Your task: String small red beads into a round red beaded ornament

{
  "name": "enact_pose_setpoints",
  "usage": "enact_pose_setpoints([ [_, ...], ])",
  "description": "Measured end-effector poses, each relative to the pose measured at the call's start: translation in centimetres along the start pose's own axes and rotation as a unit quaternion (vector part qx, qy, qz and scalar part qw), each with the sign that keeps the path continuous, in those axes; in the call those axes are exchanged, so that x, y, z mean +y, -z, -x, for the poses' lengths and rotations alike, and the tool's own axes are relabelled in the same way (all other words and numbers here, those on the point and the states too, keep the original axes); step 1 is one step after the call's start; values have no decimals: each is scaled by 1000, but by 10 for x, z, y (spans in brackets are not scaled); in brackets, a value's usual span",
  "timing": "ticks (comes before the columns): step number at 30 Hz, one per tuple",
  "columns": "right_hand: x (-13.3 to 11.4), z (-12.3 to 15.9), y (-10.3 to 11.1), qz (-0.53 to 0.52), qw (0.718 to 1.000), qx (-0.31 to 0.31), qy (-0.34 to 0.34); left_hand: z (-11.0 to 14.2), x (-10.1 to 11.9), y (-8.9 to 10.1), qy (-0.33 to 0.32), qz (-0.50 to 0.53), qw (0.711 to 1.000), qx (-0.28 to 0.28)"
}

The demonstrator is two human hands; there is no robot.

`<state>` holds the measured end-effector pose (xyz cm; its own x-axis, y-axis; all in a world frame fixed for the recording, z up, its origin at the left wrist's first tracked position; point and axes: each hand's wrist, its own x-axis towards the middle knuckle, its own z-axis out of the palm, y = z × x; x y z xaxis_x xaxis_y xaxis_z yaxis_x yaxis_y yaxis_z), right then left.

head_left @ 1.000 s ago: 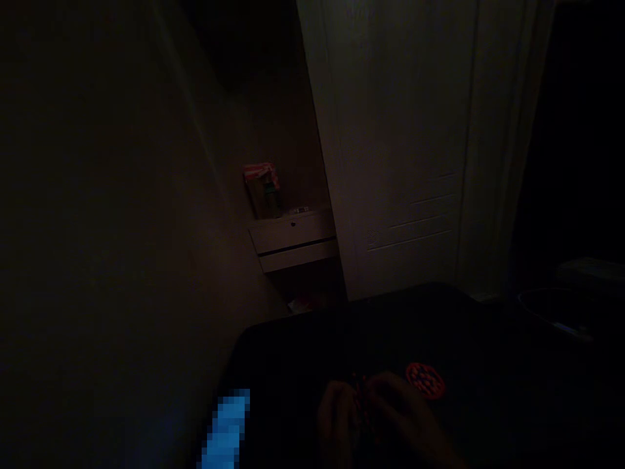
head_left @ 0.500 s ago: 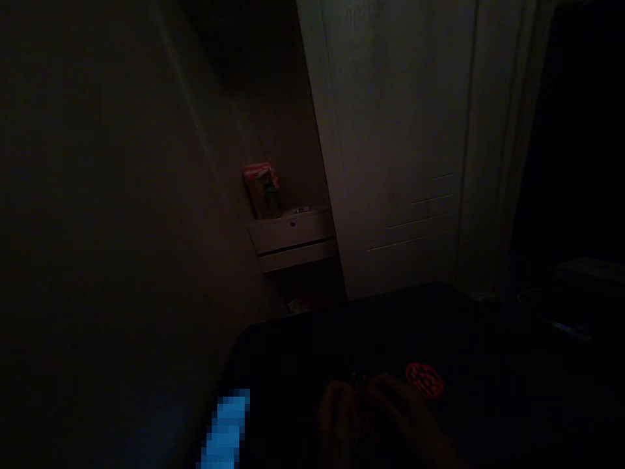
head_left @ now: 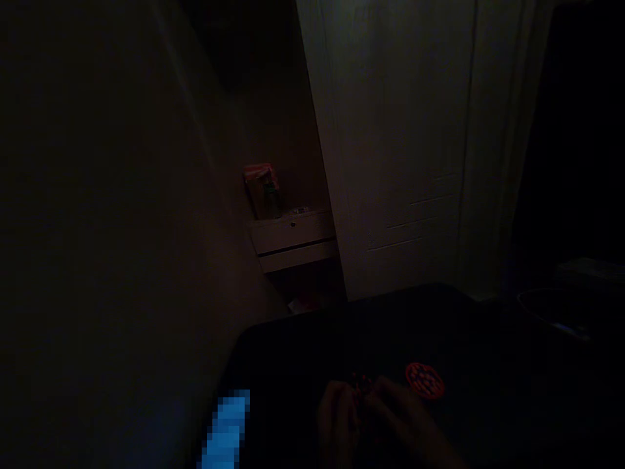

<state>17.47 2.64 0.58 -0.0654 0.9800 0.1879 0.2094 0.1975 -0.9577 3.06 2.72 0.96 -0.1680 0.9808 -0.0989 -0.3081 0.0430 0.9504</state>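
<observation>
Red-specked object; held in fingers of left hand and right hand; red-rimmed disc near right hand

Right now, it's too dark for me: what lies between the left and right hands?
In the head view, a red-flecked object lies between the left hand and right hand; its shape is unclear.

left hand: bare, rounded outline | right hand: bare, wrist uncovered | finer detail lost in darkness
</observation>
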Motion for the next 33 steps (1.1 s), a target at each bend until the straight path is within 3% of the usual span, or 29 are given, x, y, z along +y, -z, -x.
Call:
enact_pose_setpoints([
  [33,-5,3,1,-11,999,35,-6,-2,-5,2,27,32,999,17],
])
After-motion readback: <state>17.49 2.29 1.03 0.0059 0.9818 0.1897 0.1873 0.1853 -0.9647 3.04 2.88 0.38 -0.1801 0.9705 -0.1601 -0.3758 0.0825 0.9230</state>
